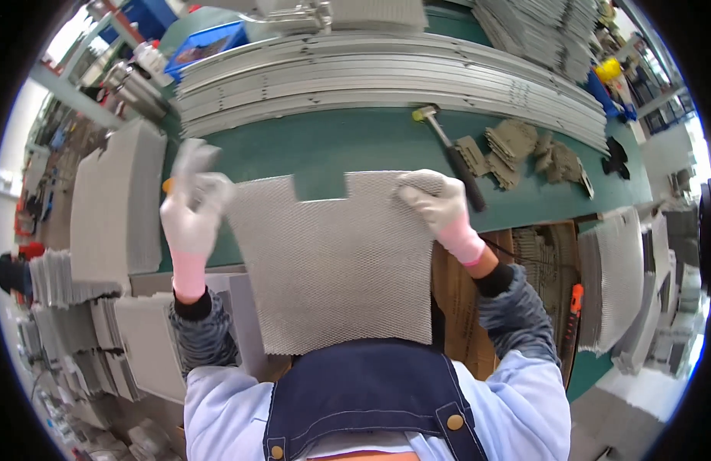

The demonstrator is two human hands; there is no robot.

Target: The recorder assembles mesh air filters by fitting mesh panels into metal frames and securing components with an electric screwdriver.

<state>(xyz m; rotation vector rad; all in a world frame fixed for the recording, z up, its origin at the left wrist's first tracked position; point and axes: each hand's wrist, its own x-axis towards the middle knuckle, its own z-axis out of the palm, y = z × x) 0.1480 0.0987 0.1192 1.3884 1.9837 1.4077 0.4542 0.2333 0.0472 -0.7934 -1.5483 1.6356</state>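
Note:
A grey metal mesh sheet (340, 269) with a rectangular notch in its far edge stands before me, its near edge against my dark apron. At its far right corner, my right hand (436, 203), in a white and pink glove, is closed on the sheet. My left hand (192, 219), gloved alike, is raised just beyond the sheet's far left corner and apart from it. A smeared grey-white shape shows at its fingertips; whether this is a held piece or the fingers themselves is unclear. Behind that hand a bit of orange-yellow (168, 185) peeks out.
A hammer (451, 154) lies on the green table (355, 138) beside mesh scraps (509, 150). Long metal strips (386, 77) are stacked across the back. Mesh panels stand at left (117, 200) and right (613, 276). A cardboard box (467, 307) holds an orange-handled cutter (575, 303).

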